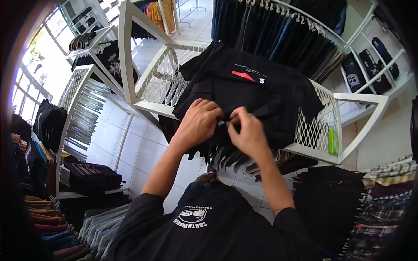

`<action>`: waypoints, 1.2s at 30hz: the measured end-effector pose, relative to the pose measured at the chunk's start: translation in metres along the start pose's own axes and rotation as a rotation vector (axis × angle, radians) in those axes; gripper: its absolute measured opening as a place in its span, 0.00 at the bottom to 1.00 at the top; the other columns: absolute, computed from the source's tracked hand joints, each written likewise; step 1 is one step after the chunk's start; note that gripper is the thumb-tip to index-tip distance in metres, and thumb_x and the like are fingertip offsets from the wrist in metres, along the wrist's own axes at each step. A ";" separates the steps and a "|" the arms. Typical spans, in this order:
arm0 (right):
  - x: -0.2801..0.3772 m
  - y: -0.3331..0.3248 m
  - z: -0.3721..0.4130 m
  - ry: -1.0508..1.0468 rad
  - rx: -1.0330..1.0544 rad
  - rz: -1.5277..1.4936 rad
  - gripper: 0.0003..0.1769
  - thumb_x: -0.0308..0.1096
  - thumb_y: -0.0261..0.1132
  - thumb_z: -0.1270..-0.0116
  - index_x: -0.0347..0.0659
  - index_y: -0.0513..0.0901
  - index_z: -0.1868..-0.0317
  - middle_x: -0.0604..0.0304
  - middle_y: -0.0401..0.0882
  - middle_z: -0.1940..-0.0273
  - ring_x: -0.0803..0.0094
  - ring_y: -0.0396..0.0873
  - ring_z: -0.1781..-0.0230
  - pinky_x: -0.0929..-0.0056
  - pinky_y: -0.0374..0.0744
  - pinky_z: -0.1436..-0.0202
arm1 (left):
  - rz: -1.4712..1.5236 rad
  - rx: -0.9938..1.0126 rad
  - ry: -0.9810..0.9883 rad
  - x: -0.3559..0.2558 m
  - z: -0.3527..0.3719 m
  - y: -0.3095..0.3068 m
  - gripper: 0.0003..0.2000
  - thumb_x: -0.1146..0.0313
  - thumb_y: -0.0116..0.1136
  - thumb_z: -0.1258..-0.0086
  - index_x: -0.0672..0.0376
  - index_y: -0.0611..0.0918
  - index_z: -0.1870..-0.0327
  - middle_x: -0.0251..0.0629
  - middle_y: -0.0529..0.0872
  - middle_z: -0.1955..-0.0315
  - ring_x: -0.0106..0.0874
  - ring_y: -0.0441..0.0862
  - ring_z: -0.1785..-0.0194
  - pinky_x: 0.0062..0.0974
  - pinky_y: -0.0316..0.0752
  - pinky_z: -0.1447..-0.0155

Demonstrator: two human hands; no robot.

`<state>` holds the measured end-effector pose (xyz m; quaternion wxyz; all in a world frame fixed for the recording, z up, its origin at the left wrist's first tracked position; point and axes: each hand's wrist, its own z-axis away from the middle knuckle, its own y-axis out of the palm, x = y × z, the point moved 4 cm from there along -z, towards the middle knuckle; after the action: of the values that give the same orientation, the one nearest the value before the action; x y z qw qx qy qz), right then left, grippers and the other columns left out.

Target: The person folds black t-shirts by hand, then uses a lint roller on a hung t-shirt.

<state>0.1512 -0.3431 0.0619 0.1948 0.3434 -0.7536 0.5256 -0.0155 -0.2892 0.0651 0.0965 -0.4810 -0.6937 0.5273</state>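
Black shirt cloth is pinched in the closed fingers of the left hand and right hand at the front edge of the white mesh rack. Soft, light and limp, it probably lifts best by hem or shoulders. Beneath the rack hang what look like dark clothes.

shirt on mesh rack, hangers below

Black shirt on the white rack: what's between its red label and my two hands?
In the head view, only the black shirt and its own dark fabric lies between the red label and the left hand and right hand.
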 end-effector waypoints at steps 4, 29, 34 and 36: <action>-0.002 0.019 0.007 -0.065 -0.060 0.188 0.13 0.31 0.68 0.33 0.39 0.78 0.51 0.50 0.84 0.62 0.52 0.84 0.59 0.56 0.80 0.56 | -0.052 -0.033 0.002 0.005 0.019 0.007 0.12 0.77 0.59 0.42 0.58 0.85 0.56 0.43 0.84 0.46 0.42 0.79 0.41 0.42 0.69 0.32; 0.001 0.045 -0.018 0.207 0.060 0.566 0.20 0.48 0.71 0.35 0.41 0.76 0.59 0.50 0.84 0.65 0.54 0.88 0.69 0.61 0.85 0.69 | -0.092 -0.017 -0.231 0.018 0.031 0.034 0.25 0.69 0.54 0.37 0.53 0.84 0.36 0.54 0.57 0.19 0.55 0.48 0.16 0.52 0.45 0.16; 0.002 0.037 -0.010 0.190 0.075 0.598 0.20 0.46 0.72 0.36 0.40 0.76 0.60 0.50 0.86 0.69 0.54 0.88 0.70 0.60 0.85 0.68 | -0.068 -0.063 -0.230 0.017 0.032 0.037 0.24 0.71 0.55 0.38 0.52 0.85 0.39 0.54 0.56 0.19 0.54 0.47 0.15 0.52 0.43 0.16; 0.001 0.033 -0.005 0.223 0.073 0.579 0.19 0.45 0.72 0.37 0.41 0.76 0.60 0.50 0.85 0.70 0.54 0.88 0.70 0.59 0.85 0.68 | 0.022 -0.098 -0.227 0.014 0.030 0.036 0.22 0.74 0.59 0.41 0.51 0.88 0.44 0.53 0.56 0.19 0.53 0.47 0.16 0.54 0.44 0.16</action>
<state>0.1258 -0.3321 0.0426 0.1060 0.0616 -0.7746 0.6205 -0.0222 -0.2983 0.0176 -0.0121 -0.4300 -0.7198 0.5449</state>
